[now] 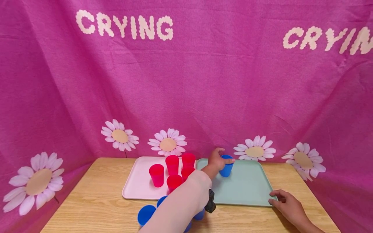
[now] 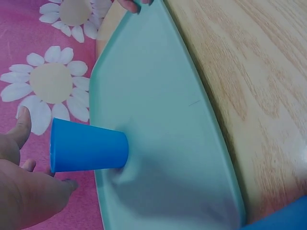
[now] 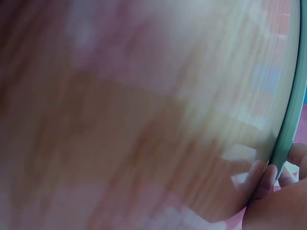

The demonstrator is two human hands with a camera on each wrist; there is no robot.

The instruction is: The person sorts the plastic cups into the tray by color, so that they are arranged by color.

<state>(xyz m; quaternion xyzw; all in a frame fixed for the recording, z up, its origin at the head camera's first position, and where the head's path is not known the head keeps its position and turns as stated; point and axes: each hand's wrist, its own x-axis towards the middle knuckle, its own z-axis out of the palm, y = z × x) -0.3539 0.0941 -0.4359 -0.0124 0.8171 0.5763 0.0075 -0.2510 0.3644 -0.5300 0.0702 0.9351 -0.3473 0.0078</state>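
Observation:
A blue cup (image 1: pixel 225 169) stands upright on the green tray (image 1: pixel 244 191), near its back left. My left hand (image 1: pixel 215 161) is at this cup's rim, its thumb and fingers spread apart. In the left wrist view the blue cup (image 2: pixel 88 146) has its base on the tray, and the left hand (image 2: pixel 33 187) is beside its mouth without closing round it. My right hand (image 1: pixel 288 207) pinches the green tray's front right corner. In the right wrist view, fingers of the right hand (image 3: pixel 278 196) lie on both sides of the tray edge (image 3: pixel 288 129).
Left of the green tray is a pink tray (image 1: pixel 140 181) with several red cups (image 1: pixel 156 176) standing on it. More blue cups (image 1: pixel 146 215) stand on the wooden table (image 1: pixel 87 200) in front, partly hidden by my left forearm. A pink flowered cloth (image 1: pixel 186 97) hangs behind.

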